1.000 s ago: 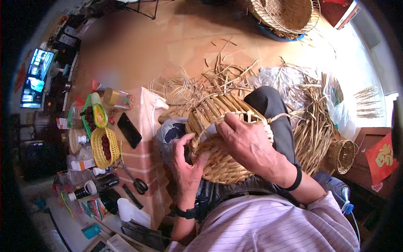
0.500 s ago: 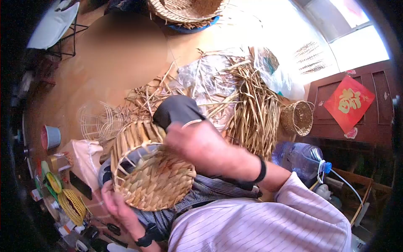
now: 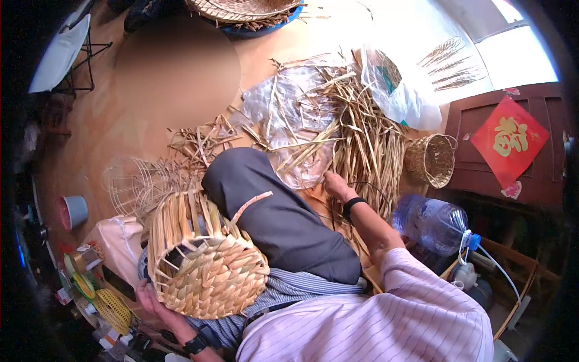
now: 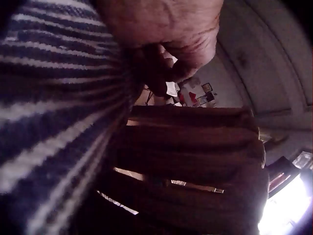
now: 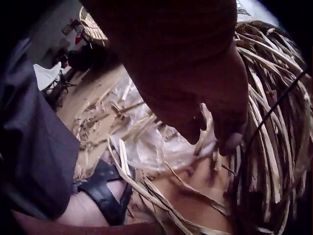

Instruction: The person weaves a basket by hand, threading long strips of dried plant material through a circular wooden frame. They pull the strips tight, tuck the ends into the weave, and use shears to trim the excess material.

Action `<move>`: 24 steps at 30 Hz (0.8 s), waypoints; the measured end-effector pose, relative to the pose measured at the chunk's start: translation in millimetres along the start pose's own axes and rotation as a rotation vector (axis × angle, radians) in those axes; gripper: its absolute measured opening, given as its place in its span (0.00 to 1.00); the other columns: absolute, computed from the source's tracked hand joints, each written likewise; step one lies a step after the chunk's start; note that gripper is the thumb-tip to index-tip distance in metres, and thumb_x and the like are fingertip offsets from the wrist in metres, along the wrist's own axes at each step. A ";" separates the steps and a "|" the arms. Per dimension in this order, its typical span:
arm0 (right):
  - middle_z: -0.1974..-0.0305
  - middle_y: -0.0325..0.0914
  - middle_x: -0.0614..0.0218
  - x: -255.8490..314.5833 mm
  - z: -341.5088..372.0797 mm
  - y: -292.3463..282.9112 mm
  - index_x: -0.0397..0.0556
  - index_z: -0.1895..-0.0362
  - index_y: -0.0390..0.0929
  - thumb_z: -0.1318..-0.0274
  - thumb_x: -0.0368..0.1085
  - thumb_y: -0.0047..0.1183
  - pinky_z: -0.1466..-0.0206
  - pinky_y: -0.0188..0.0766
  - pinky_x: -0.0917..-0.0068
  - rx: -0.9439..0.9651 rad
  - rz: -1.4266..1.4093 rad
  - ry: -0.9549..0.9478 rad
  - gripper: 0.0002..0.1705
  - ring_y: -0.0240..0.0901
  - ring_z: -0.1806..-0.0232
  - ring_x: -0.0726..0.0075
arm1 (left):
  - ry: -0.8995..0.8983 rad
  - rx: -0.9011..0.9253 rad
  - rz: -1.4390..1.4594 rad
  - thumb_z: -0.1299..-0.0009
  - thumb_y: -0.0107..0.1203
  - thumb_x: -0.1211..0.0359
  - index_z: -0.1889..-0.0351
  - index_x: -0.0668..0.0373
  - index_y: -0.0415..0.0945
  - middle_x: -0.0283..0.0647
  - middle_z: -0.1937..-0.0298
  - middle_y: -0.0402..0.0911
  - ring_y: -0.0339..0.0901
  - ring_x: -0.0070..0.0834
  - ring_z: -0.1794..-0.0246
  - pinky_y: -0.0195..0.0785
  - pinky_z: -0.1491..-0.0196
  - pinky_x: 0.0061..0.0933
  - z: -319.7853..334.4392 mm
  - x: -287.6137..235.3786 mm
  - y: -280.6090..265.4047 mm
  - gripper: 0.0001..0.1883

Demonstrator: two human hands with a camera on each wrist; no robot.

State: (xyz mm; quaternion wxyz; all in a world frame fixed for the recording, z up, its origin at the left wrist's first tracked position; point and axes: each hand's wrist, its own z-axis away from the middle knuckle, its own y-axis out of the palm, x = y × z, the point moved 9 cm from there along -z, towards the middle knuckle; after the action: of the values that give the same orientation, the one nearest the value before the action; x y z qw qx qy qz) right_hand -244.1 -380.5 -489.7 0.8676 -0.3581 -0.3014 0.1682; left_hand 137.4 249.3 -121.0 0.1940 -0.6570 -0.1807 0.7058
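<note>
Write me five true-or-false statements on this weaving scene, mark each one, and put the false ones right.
1. The right hand is beside the pile of dry strips. True.
2. The left hand is next to the right hand. False: the left hand is at the side of the large woven basket.
3. In the head view, a small basket appears between the strips and the brown panel. True.
4. The clear bottle has a red cap. False: the cap on the clear bottle is blue.
5. Red paper with a gold character hangs on the panel. True.
</note>
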 end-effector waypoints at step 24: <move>0.58 0.88 0.60 -43.6 34.1 -21.5 0.41 0.49 0.78 0.33 0.29 0.63 0.67 0.78 0.71 -0.516 -0.969 0.312 0.12 0.84 0.68 0.67 | -0.060 -0.062 0.109 0.18 0.56 0.59 0.35 0.64 0.73 0.49 0.39 0.81 0.83 0.41 0.43 0.81 0.38 0.46 3.5 -21.7 16.3 0.21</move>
State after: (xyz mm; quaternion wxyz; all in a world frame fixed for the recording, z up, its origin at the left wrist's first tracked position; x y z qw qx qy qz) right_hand -297.7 -399.7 -472.5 0.7643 -0.3997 -0.3307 -0.3831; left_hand 134.7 224.3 -110.5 0.1291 -0.6501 -0.1722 0.7287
